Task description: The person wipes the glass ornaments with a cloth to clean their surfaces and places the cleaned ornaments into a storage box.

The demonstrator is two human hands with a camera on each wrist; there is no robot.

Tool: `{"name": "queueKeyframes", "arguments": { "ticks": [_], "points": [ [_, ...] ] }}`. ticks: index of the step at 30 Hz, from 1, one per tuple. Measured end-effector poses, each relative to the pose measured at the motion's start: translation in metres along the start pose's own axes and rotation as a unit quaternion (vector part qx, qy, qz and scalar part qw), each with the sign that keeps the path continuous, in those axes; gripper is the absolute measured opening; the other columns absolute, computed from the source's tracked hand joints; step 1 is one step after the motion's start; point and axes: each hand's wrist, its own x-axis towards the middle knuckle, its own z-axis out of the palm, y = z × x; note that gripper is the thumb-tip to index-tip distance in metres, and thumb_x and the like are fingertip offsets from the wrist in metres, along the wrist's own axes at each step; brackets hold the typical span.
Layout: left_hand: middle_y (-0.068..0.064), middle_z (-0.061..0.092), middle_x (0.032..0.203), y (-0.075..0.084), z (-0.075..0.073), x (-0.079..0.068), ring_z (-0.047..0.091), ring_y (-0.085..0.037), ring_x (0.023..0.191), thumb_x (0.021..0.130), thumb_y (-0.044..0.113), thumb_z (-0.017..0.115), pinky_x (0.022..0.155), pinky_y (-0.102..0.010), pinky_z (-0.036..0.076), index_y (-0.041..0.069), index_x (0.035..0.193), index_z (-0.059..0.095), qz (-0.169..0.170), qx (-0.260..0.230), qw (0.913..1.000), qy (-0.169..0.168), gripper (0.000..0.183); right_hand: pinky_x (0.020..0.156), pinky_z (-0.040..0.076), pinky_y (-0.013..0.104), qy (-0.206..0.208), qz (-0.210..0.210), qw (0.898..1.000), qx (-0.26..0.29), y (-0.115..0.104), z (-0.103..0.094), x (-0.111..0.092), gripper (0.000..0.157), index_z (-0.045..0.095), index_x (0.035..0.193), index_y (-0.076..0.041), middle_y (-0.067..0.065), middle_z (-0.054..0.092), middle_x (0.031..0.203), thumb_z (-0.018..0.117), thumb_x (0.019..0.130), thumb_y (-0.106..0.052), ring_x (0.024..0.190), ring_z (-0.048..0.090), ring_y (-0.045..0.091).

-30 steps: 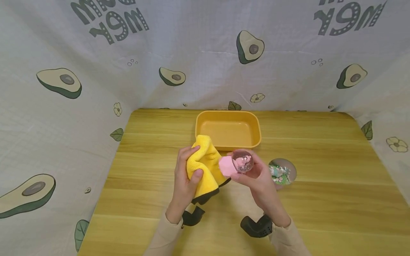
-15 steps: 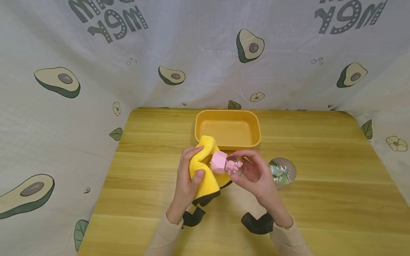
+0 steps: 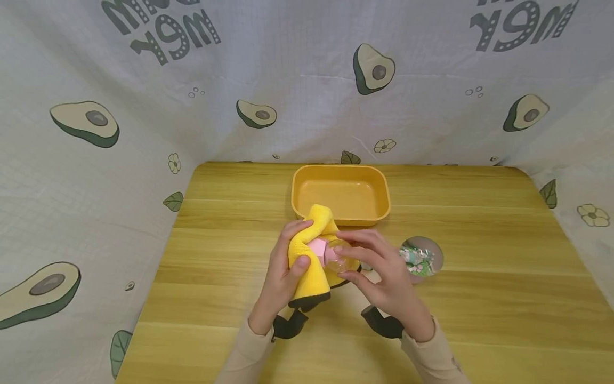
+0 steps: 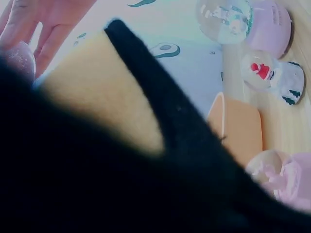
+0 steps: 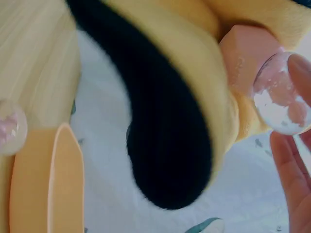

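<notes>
My left hand (image 3: 283,272) grips a yellow cloth (image 3: 307,280) with a black edge, fingers behind it and thumb in front. A small snow globe with a faceted pink base (image 3: 317,248) lies on its side, the base tucked into the cloth's fold. With fingers and thumb, my right hand (image 3: 390,274) holds the globe's clear ball. In the right wrist view the pink snow globe (image 5: 248,56) shows close up, its base against the cloth. Cloth and black edging fill much of the left wrist view, hiding most of the left hand.
A yellow plastic tub (image 3: 340,218) stands behind the hands. Right of my right hand sits a larger snow globe (image 3: 424,258). The left wrist view shows a Santa snow globe (image 4: 274,75) and another pink snow globe (image 4: 291,179) on the wooden table (image 3: 206,256).
The pink snow globe has turned over, base toward the cloth, and moved left into the fold. My right hand has shifted its hold onto the ball. The left hand moved slightly right with the cloth.
</notes>
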Motion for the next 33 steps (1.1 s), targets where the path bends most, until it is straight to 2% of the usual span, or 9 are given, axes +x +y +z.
{"name": "queueKeyframes", "arguments": {
  "ticks": [4,8,13,17,20,22,27,30,33],
  "points": [
    [-0.013,0.049,0.126,0.002,0.002,0.0,0.052,-0.028,0.103,0.097,0.046,0.046,0.079,-0.035,0.049,0.007,0.126,0.047,-0.008,-0.007,0.9999,0.0,0.049,0.088,0.046,0.024,0.025,-0.039,0.999,-0.02,0.001,0.004,0.001,0.034,0.068,0.099,0.007,0.022,0.062,0.101,0.069,0.088,-0.025,0.094,0.059,0.028],
    [-0.015,0.047,0.124,0.003,0.004,0.001,0.052,-0.029,0.102,0.096,0.044,0.048,0.075,-0.034,0.051,0.01,0.118,0.052,-0.004,0.012,0.9999,0.007,0.041,0.086,0.047,0.022,0.055,-0.008,0.998,-0.018,0.003,0.008,-0.003,0.043,0.066,0.096,0.011,0.021,0.064,0.097,0.072,0.084,-0.03,0.093,0.062,0.023],
    [-0.017,0.044,0.122,0.002,0.004,0.001,0.051,-0.032,0.103,0.095,0.038,0.051,0.074,-0.035,0.052,0.013,0.114,0.054,0.038,0.027,0.9989,0.005,0.032,0.082,0.049,0.022,0.086,0.084,0.99,0.069,0.002,0.015,-0.011,0.049,0.063,0.102,0.016,0.019,0.064,0.098,0.073,0.08,-0.028,0.091,0.062,0.016],
    [-0.018,0.042,0.122,-0.002,0.005,0.001,0.049,-0.034,0.105,0.094,0.033,0.053,0.075,-0.036,0.051,0.013,0.114,0.055,0.077,0.043,0.9961,0.004,0.028,0.074,0.052,0.022,0.098,0.191,0.965,0.153,-0.004,0.017,-0.013,0.046,0.06,0.107,0.017,0.012,0.066,0.103,0.072,0.082,-0.02,0.085,0.065,0.014],
    [-0.017,0.044,0.12,-0.003,0.007,0.0,0.05,-0.032,0.103,0.093,0.033,0.053,0.073,-0.035,0.052,0.011,0.111,0.056,0.068,0.051,0.9961,0.023,0.028,0.071,0.053,0.024,0.082,0.236,0.959,0.137,-0.008,0.015,-0.011,0.042,0.062,0.111,0.012,0.01,0.067,0.105,0.072,0.084,-0.019,0.083,0.066,0.014],
    [-0.016,0.046,0.12,-0.001,0.008,-0.001,0.051,-0.031,0.101,0.093,0.034,0.053,0.072,-0.034,0.052,0.01,0.11,0.056,0.042,0.043,0.9973,0.041,0.029,0.072,0.053,0.024,0.063,0.22,0.968,0.102,-0.008,0.015,-0.009,0.046,0.061,0.116,0.01,0.013,0.066,0.107,0.071,0.085,-0.022,0.086,0.065,0.016],
    [-0.013,0.049,0.12,0.005,0.006,-0.001,0.052,-0.029,0.1,0.094,0.036,0.052,0.071,-0.032,0.05,0.006,0.11,0.055,-0.025,0.002,0.998,0.057,0.033,0.085,0.049,0.024,0.026,0.08,0.996,0.019,-0.001,0.015,-0.005,0.045,0.061,0.116,0.005,0.021,0.059,0.117,0.067,0.089,-0.031,0.103,0.06,0.022],
    [-0.012,0.05,0.121,0.005,0.005,-0.001,0.051,-0.029,0.101,0.095,0.034,0.051,0.072,-0.032,0.049,0.006,0.11,0.055,-0.037,-0.012,0.9979,0.052,0.032,0.091,0.046,0.025,0.026,0.02,0.999,0.011,0.004,0.015,-0.005,0.038,0.064,0.109,0.006,0.022,0.061,0.115,0.068,0.088,-0.026,0.108,0.059,0.023],
    [-0.013,0.049,0.12,0.005,0.006,-0.001,0.051,-0.029,0.1,0.094,0.035,0.051,0.071,-0.032,0.049,0.007,0.11,0.055,-0.027,-0.004,0.9985,0.047,0.032,0.088,0.047,0.025,0.051,0.007,0.998,0.019,0.007,0.017,-0.008,0.041,0.064,0.106,0.011,0.021,0.064,0.109,0.071,0.085,-0.024,0.104,0.062,0.021]
  ]
}}
